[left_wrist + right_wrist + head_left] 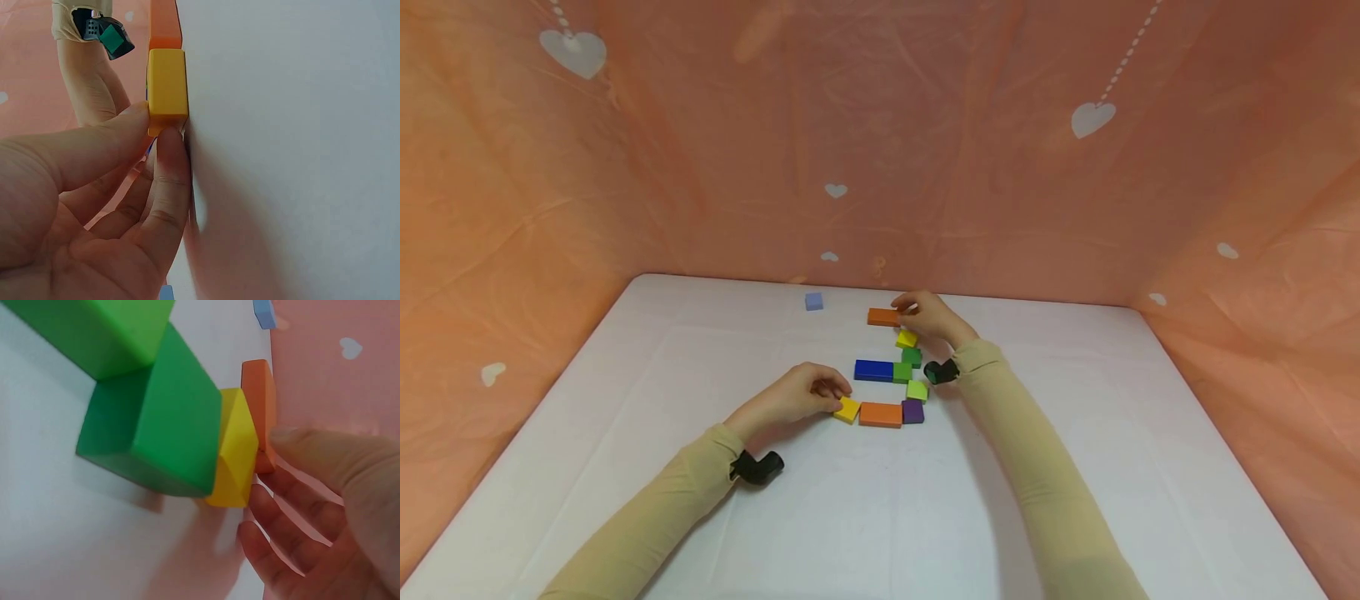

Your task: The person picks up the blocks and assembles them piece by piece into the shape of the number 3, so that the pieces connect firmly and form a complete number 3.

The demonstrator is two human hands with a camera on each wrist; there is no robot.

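Observation:
My left hand (797, 393) pinches a yellow block (167, 84) by its near end, between thumb and a fingertip. That block sits slightly turned beside the left end of an orange block (880, 415). At the far end of the row, my right hand (931, 318) holds the right end of another orange block (257, 406), thumb on one face and a finger at its end. Close by the right fingers lies a second yellow block (234, 456), touching a dark green block (175, 419). A light green block (125, 331) adjoins that one.
From the middle of the row a blue block (874, 371) reaches left. A lime block (917, 391) and a purple block (913, 412) stand at the near right. One pale blue block (814, 302) lies apart, far left. Orange cloth (880, 167) rises behind the white table (820, 533).

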